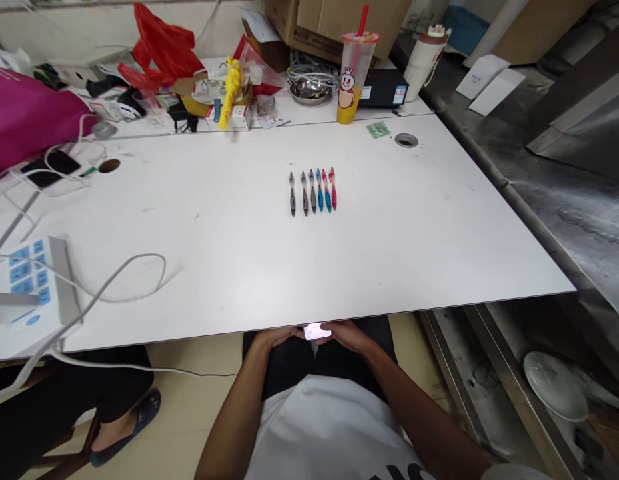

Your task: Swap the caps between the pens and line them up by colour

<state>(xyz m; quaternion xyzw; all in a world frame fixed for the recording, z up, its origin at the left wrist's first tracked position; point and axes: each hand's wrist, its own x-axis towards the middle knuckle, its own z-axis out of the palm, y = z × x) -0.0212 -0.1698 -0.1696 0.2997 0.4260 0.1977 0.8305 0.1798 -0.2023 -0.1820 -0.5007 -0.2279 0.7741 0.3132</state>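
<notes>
Over my lap, just below the table's front edge, I hold a phone [317, 331] with a lit screen. My left hand [284, 336] grips its left side and my right hand [345, 333] its right side, the thumb over the screen. The table edge hides part of the phone and some fingers. On the white table [229, 247] beyond lies a row of several pens: grey ones [305, 195] on the left, blue [319, 191] and pink [333, 189] ones on the right. Neither hand touches them.
A power strip [64, 280] with loose cables lies at the left. Along the back stand a red plastic bag [164, 50], a drink cup [353, 80] with a straw and a white bottle [423, 63]. A tape roll [406, 140] lies back right. Another person's leg [109, 380] shows lower left.
</notes>
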